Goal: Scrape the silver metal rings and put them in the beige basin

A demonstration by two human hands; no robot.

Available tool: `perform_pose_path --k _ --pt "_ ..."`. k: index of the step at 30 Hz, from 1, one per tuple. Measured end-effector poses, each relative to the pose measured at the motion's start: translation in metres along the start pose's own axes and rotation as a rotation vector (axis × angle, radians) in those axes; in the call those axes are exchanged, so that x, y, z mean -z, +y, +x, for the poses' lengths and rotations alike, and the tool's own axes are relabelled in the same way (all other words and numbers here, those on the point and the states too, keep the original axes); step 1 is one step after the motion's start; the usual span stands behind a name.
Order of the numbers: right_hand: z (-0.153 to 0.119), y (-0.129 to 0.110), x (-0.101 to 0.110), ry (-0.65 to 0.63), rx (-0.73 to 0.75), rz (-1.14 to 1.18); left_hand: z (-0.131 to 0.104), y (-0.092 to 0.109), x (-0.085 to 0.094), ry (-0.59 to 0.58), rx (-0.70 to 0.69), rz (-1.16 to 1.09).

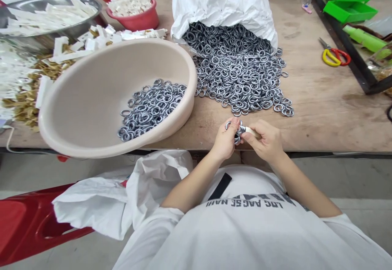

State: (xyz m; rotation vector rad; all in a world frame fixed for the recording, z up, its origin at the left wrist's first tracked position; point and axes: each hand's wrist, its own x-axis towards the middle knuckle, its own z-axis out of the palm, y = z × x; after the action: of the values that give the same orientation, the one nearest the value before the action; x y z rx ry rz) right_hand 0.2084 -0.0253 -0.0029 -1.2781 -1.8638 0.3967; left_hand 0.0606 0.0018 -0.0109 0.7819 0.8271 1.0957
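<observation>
My left hand (226, 140) is closed around a few shiny grey rings (237, 138) above the table's front edge. Close against it, my right hand (267, 140) has its thumb and fingers pinched together at the rings. A pale cream piece (251, 131) shows at the right fingertips; whether it is a small handle or a finger cover I cannot make out. Beyond both hands lies a large heap of the same rings (239, 78), spilling from a white sack (220, 1). More grey rings (153, 107) lie in the wide beige basin (76, 139) on the left.
Yellow-and-red scissors (335, 57) lie at the right, near a dark metal frame (346, 45) and green trays (349, 11). White and brown pieces (27, 94), a metal bowl (61, 33) and a red tub (137, 20) crowd the left. A red stool (24, 225) stands below.
</observation>
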Motion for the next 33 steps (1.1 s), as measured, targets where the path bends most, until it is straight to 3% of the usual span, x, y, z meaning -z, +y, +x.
perform_pose_path --k 11,17,22,24,27,30,33 --pt "-0.001 0.001 -0.005 -0.029 -0.022 -0.013 0.000 0.001 0.002 -0.023 0.016 0.031" --pt "0.012 0.020 0.002 0.097 -0.276 0.140 -0.007 -0.004 0.005 -0.211 0.012 0.137" --pt "0.009 0.020 -0.003 0.129 -0.306 0.236 -0.003 -0.003 0.002 -0.051 -0.061 0.124" --pt "0.006 0.017 -0.007 0.125 -0.308 0.309 -0.007 0.006 -0.002 -0.014 -0.076 0.150" --pt "0.004 0.015 -0.011 0.093 -0.310 0.371 -0.023 0.034 -0.008 0.023 -0.185 0.208" --pt "0.016 0.000 -0.016 0.093 -0.336 0.496 -0.036 0.071 -0.011 0.144 -0.517 0.344" --pt "0.043 -0.040 -0.027 0.084 -0.311 0.801 -0.035 0.100 -0.004 0.207 -0.708 0.452"
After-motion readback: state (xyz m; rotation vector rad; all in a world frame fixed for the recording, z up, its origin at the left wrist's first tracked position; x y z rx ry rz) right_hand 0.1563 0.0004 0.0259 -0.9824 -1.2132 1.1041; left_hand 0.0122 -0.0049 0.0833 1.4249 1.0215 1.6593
